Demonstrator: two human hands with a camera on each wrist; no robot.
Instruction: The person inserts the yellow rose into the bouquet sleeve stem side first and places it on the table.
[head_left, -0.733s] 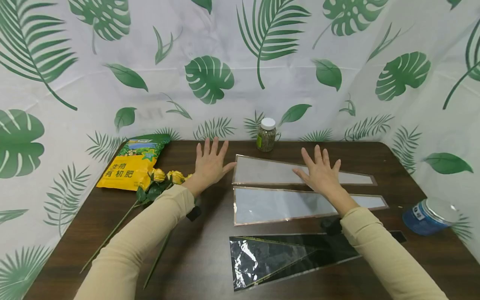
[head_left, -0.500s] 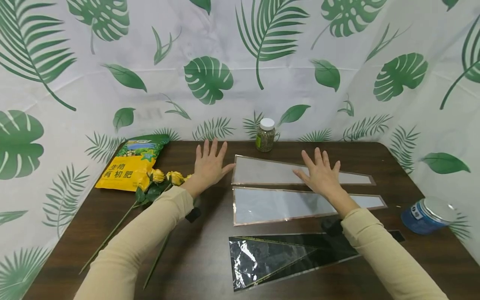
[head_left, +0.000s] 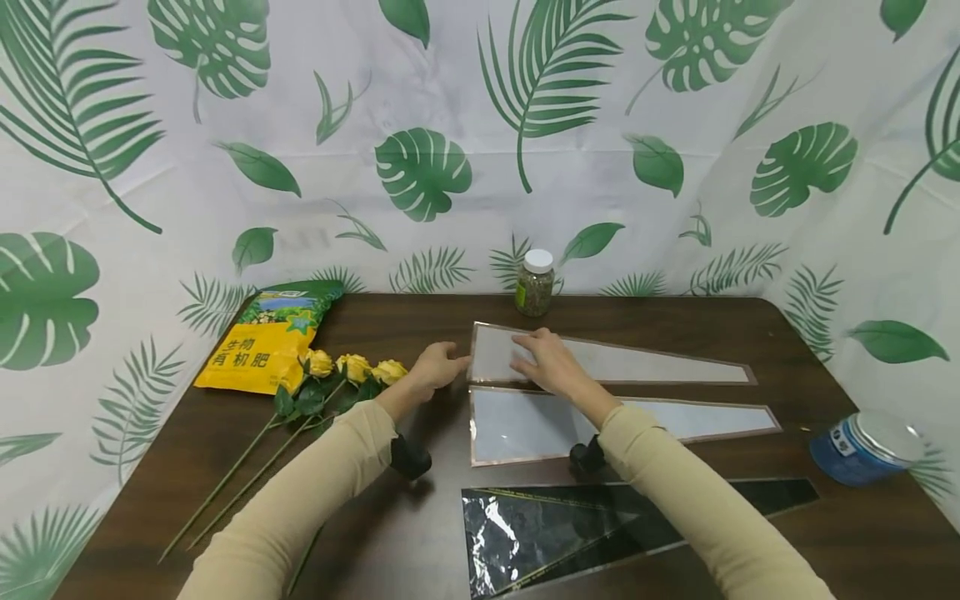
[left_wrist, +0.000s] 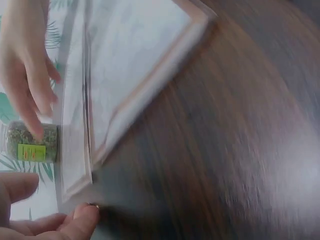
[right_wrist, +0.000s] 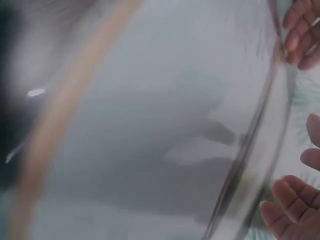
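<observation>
Two tapered clear bags with white backing and copper-toned edges lie flat, the rear bag behind the front bag. Beside the rear bag's wide left end is my left hand. In the left wrist view its thumb and fingers stand apart near the bag's corner, with nothing seen between them. My right hand is over the left part of the rear bag, fingers loosely bent and holding nothing. Whether it touches the bag is unclear. A black tapered bag lies nearest to me, partly under my right sleeve.
Yellow roses with long stems lie at the left, by a yellow and green fertilizer bag. A white-lidded jar stands at the back. At the right is a blue tin. A leaf-print cloth hangs behind the table.
My right hand has moved left along the rear bag. My left hand has come lower and nearer, its spread fingers now drawn in. The view has tilted slightly up.
</observation>
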